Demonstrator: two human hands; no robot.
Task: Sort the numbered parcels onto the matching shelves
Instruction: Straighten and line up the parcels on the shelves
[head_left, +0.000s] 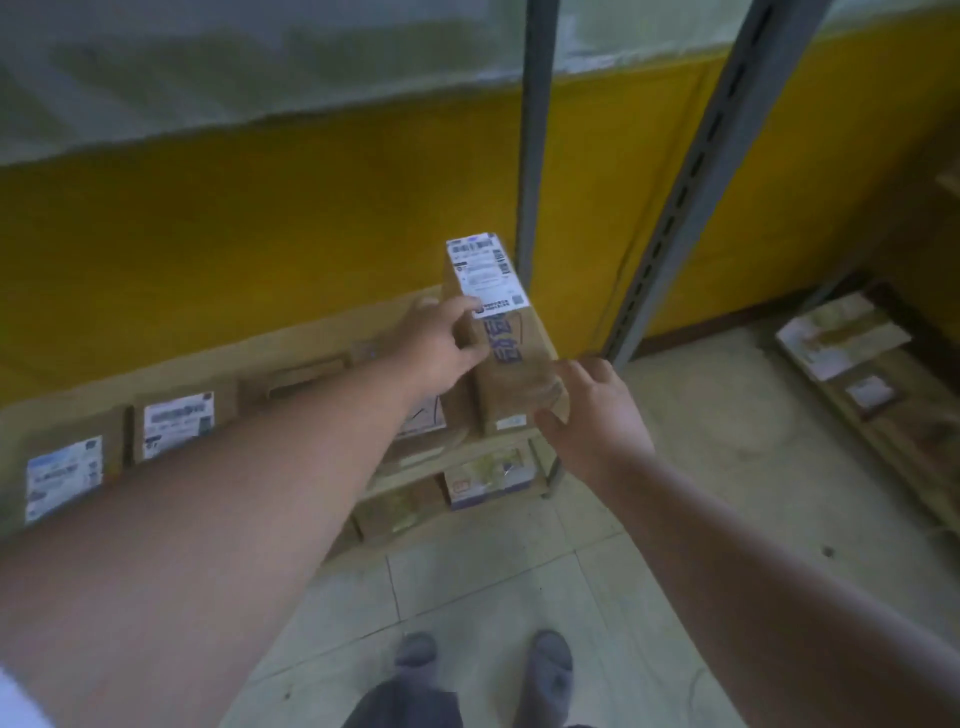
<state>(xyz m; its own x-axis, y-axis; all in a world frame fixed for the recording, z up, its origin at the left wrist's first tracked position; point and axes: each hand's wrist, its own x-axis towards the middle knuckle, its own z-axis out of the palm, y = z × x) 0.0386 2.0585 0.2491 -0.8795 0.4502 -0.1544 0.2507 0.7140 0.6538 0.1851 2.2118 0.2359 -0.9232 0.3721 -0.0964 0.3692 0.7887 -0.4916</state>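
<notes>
— Starting from the left: what sits along the shelf (322, 332) edge?
— Two labelled cardboard parcels, one at the far left (62, 475) and another just beside it (176, 423), both leaning back on the wooden board. More boxes lie behind the forearm, too blurred to read.
— And the hands?
— The left hand (441, 348) grips the tall cardboard parcel (511, 358) on its left face, thumb on the lower corner of the white shipping label (485, 275). The right hand (592, 410) has loosely spread fingers that touch the parcel's near right corner without closing around it.
— Where does that parcel stand?
— Upright at the right end of the shelf, right next to the grey steel upright (537, 156). Below, a lower tier holds a white-and-purple carton (488, 480).
— Room to move?
— Open tiled floor (675, 415) to the right, past a second slotted upright (696, 182), then another low rack (883, 395) with flat parcels on it.
</notes>
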